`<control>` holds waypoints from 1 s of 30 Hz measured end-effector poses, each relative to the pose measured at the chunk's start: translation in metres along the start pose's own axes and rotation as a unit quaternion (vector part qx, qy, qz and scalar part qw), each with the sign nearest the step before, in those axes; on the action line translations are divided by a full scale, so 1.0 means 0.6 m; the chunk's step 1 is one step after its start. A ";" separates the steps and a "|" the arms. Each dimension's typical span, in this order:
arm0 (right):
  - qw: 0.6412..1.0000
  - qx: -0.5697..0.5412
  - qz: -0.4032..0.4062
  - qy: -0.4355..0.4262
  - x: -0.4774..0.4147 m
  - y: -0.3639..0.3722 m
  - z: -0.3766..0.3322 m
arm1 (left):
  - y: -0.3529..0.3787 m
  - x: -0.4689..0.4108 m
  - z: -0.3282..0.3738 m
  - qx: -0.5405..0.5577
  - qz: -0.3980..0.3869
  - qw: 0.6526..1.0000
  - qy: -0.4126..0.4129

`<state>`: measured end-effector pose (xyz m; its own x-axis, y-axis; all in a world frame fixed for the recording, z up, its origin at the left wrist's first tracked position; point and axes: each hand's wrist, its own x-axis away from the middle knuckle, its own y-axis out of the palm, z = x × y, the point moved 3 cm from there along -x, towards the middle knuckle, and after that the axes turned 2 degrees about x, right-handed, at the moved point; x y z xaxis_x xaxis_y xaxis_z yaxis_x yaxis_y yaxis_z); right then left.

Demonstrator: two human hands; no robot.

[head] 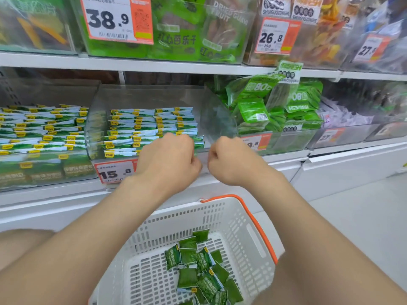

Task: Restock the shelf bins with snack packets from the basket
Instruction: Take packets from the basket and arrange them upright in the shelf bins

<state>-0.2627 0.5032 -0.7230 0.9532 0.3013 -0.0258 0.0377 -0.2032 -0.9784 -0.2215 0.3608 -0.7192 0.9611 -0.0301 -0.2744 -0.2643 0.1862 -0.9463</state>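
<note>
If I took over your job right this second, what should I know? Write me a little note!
Left hand: fingers curled at the front of the middle bin, over its packets. What it holds, if anything, is hidden.
Right hand: curled at the bin's front right edge. What it holds is hidden too.
Rows: neat stacks fill the bin's left and middle. Its right side looks bare.
Basket: below the hands, with loose packets piled inside.
Done: much of the bin is stocked.
Left: move the loose packets from the basket into the bin.
</note>
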 end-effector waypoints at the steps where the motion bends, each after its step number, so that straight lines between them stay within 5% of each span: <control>1: 0.995 0.037 -0.088 0.000 0.017 0.012 0.008 | 0.016 0.007 0.009 -0.014 -0.048 0.999 0.012; 5: 0.929 0.125 -0.348 0.009 0.074 0.063 0.027 | 0.122 0.021 0.035 -0.053 -0.258 0.962 0.069; 10: 0.926 0.130 -0.351 -0.046 0.055 0.132 0.020 | 0.279 0.026 0.015 -0.045 -0.412 0.907 0.070; 22: 0.918 0.149 -0.354 -0.103 -0.005 0.220 0.008 | 0.575 0.145 -0.091 0.012 -0.467 0.884 0.008; 30: 0.917 0.157 -0.343 -0.130 -0.043 0.222 -0.014 | 0.664 0.190 -0.130 -0.024 -0.468 0.875 0.121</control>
<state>-0.2797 0.4606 -0.8511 0.6322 0.4774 0.6103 0.4750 0.3835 -0.7920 -0.2236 0.3551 -1.1407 0.7156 -0.3549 0.6017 0.6206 -0.0725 -0.7808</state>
